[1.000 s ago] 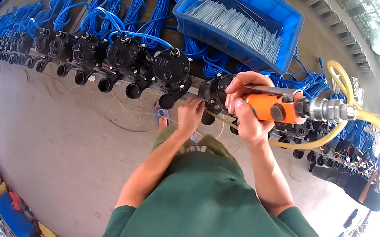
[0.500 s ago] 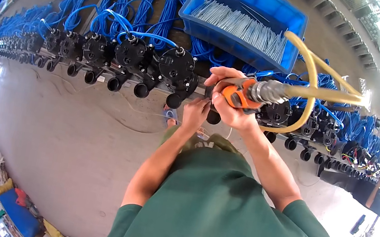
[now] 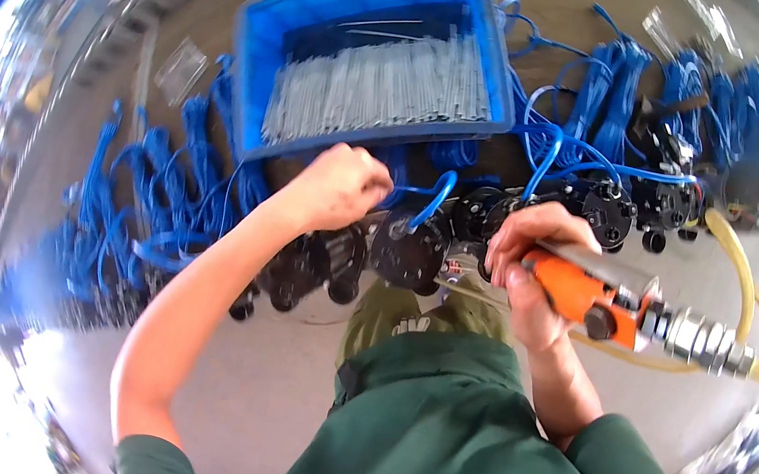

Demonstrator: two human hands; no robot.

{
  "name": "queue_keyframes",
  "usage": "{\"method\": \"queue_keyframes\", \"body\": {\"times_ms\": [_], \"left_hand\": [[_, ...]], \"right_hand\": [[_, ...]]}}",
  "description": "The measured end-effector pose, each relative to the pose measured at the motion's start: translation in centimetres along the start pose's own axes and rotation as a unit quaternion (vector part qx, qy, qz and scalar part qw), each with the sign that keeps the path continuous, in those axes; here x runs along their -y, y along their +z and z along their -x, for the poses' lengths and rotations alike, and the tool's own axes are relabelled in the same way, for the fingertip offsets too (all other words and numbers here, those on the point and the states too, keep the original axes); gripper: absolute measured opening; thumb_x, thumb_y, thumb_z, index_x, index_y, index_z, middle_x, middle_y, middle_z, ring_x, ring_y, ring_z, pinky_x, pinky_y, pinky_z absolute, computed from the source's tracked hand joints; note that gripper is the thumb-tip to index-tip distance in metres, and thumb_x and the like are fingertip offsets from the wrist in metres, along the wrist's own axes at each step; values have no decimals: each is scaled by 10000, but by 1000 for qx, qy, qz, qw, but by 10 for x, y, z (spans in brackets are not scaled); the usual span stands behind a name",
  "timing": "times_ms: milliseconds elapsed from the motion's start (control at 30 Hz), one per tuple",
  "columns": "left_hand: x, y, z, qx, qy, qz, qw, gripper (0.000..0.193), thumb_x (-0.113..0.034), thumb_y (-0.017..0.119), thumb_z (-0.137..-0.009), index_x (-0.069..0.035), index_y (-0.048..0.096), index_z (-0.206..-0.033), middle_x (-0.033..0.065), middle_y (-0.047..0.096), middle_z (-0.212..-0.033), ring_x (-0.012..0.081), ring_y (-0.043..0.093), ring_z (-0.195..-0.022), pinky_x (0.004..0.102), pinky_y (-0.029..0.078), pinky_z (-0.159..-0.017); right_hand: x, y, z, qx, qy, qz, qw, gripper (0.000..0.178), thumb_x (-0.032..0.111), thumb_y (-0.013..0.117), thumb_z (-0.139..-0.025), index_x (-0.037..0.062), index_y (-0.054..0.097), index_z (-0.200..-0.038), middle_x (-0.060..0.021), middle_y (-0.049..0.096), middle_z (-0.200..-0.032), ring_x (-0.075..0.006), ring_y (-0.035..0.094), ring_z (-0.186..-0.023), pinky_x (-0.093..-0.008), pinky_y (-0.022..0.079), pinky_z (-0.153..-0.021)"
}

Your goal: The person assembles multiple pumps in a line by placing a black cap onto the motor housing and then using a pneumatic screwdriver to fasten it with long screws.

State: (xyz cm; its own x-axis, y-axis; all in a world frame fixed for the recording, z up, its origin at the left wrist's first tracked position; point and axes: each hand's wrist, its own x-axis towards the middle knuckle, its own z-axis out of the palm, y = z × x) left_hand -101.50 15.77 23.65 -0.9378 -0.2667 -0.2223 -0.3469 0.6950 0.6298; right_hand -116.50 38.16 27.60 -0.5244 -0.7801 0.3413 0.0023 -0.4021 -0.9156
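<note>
My right hand [image 3: 539,281] is wrapped round an orange air tool [image 3: 582,295]. Metal fittings join the tool to a yellow hose [image 3: 739,262] at the right. My left hand [image 3: 335,191] is up by the front wall of a blue bin, its fingers curled together. A blue cable [image 3: 420,190] runs from those fingertips, bends over and drops to a round black motor-like unit [image 3: 408,250] between my hands. How the fingers pinch the cable is partly hidden. Another black unit [image 3: 480,216] sits just left of the right hand.
The blue bin [image 3: 248,87] holds many thin pale rods. Coiled blue cables [image 3: 592,97] lie along the bench behind the row of black units, on both sides. A clear plastic piece [image 3: 183,68] lies left of the bin. The hose loops low at the right.
My hands were close together at one unit; now they are apart, the left raised toward the bin at a blue cable. The tool has turned, its hose end lower right. The view has shifted.
</note>
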Motion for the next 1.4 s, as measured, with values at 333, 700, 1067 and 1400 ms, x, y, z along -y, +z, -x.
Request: {"method": "queue_keyframes", "body": {"times_ms": [333,700,1067,1400], "left_hand": [[85,100,-104,249,304,-74,917,195,-104,606,-814,-93,682,-993,164,648,-749,352,672,-702,435,525,-590],[80,87,-105,235,360,-107,896,65,-83,620,-763,-44,615,-814,158,661,-717,358,683,-733,447,538,-624],[93,97,-96,191,388,-94,897,39,-67,615,-770,-32,625,-784,185,643,-706,382,665,-728,474,524,-626],[115,103,-58,165,230,-8,959,64,-51,649,-792,-22,667,-846,176,678,-799,370,670,-822,469,527,-719]], "right_hand": [[-1,-3,13,-133,54,89,986,307,-9,592,-804,13,520,-1102,-155,574,-840,-167,582,-608,-317,537,-569],[-42,40,-12,-148,32,71,986,310,-37,557,-832,49,472,-1118,-143,536,-926,-146,523,-587,-336,522,-625],[-62,61,-22,-34,-5,164,986,190,-50,576,-798,17,491,-954,-130,540,-845,-140,498,-541,-325,502,-554],[-67,73,-27,-140,27,69,987,162,12,586,-750,-32,568,-905,-110,587,-800,-122,548,-588,-255,493,-551]]}}
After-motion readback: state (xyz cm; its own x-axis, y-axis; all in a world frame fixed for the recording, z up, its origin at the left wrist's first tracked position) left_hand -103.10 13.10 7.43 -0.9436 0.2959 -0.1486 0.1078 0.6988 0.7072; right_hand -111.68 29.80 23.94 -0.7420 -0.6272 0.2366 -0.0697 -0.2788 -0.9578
